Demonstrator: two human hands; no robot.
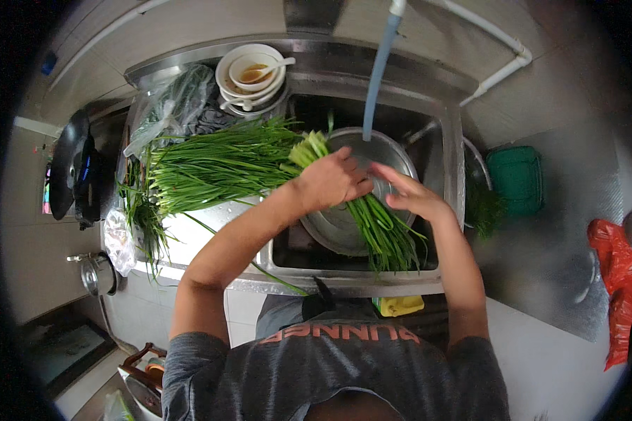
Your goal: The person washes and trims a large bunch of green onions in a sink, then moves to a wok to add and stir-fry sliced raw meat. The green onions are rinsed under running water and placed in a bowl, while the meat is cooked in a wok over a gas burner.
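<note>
My left hand [335, 179] is wrapped round a bunch of garlic chives [387, 242]. Their pale cut ends point up and left, and the green leaves hang down to the right. Below the bunch sits a round metal basin [321, 231] inside the sink [288, 256]. To the right of the bunch, my right hand [414, 196] has its fingers apart and holds nothing; slight blur hides whether it touches the leaves. A large pile of garlic chives [218, 165] lies on the drainboard at the left.
A blue-grey hose [380, 70] hangs over the basin. Stacked white bowls [254, 70] with a spoon stand behind the pile, beside a clear plastic bag [165, 112]. Loose stalks [147, 224] droop over the left edge. A green basket [515, 180] and red bags [618, 281] are at right.
</note>
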